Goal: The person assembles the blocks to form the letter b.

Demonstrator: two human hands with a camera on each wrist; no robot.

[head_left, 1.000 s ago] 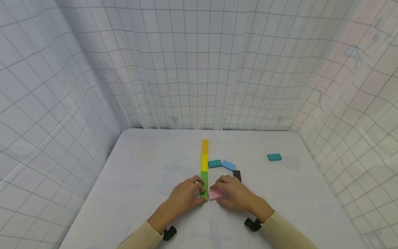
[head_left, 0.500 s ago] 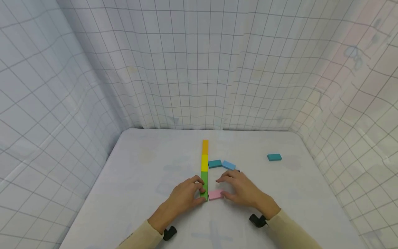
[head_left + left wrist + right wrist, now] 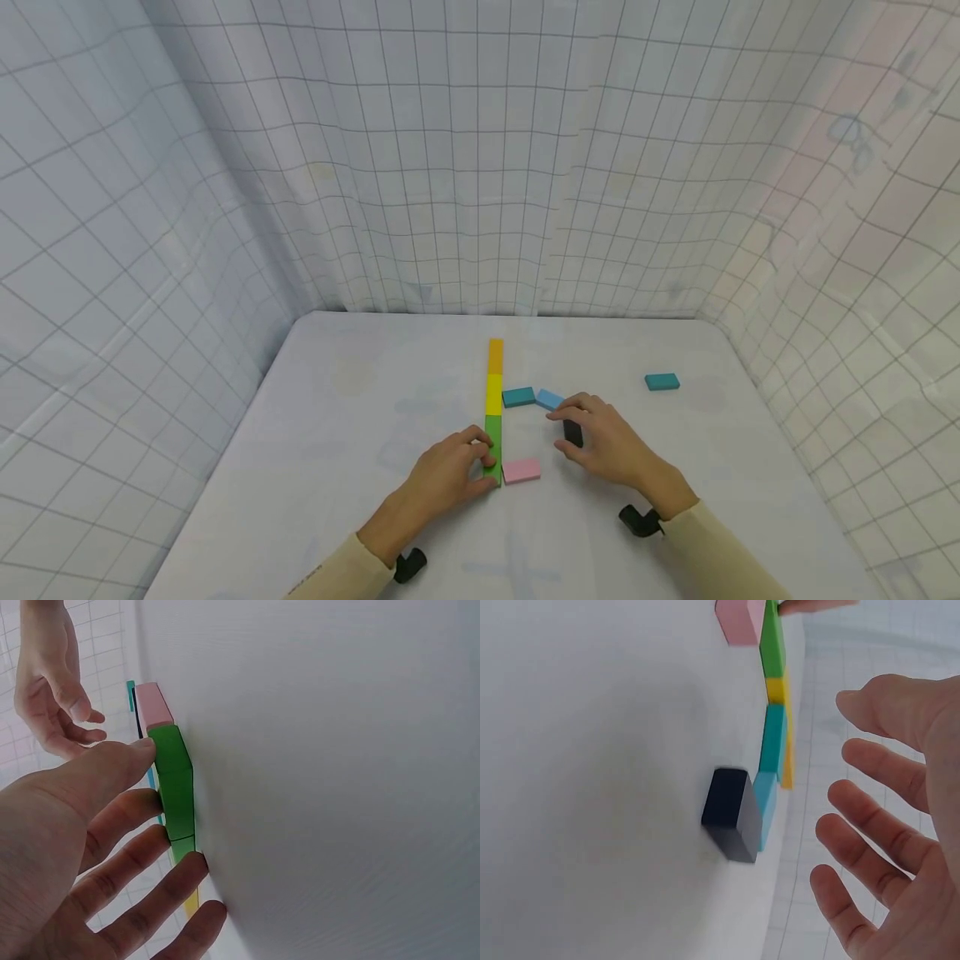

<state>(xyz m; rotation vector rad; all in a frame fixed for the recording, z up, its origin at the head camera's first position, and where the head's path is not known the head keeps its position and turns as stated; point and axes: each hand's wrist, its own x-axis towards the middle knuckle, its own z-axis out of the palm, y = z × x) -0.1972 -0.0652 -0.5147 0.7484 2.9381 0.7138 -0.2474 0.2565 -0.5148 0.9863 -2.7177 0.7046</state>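
A straight row of blocks runs away from me: two green blocks (image 3: 178, 802) nearest, then a yellow block (image 3: 493, 395) and an orange block (image 3: 496, 357). My left hand (image 3: 450, 468) touches the left side of the green ones with its fingertips, its thumb at the near end. To the row's right, a teal block (image 3: 519, 397), a light blue block (image 3: 547, 399), a black block (image 3: 727, 802) and a pink block (image 3: 521, 472) form a curve. Above the black block hovers my right hand (image 3: 613, 446), fingers spread and holding nothing; it partly covers that block in the head view.
Another teal block (image 3: 662, 382) lies apart at the back right of the white table (image 3: 360, 392). White sheets with a grid pattern (image 3: 465, 167) hang behind and at both sides. A black wrist camera (image 3: 640, 521) sits beneath the right wrist.
My right hand has let go of the pink block and moved right and away from me to the black block. The left hand stays at the green blocks.
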